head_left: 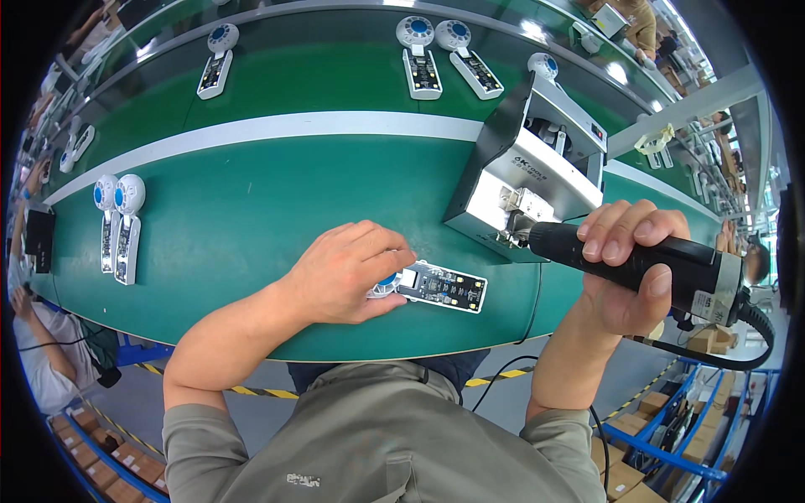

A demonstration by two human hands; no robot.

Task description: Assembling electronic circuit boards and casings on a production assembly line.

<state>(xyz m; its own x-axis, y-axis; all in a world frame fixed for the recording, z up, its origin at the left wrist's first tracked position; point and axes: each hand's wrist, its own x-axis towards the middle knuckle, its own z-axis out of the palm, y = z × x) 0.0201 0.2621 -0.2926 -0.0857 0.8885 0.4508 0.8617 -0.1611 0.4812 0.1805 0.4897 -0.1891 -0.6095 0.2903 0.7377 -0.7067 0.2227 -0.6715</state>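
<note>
Left hand (348, 270) gripped the white unit (422, 286), board (453, 289) uncovered, so kinda looked unfinished; right hand (631, 260) clutched the driver (686, 267) by the metal box (524, 178).

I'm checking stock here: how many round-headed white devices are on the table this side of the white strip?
3: the leftmost device, its neighbour, and the third device, partly under the left hand. The screw feeder may hide others.

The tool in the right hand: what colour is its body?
The tool is mostly black; it shows best in the head view, the only one.
</note>
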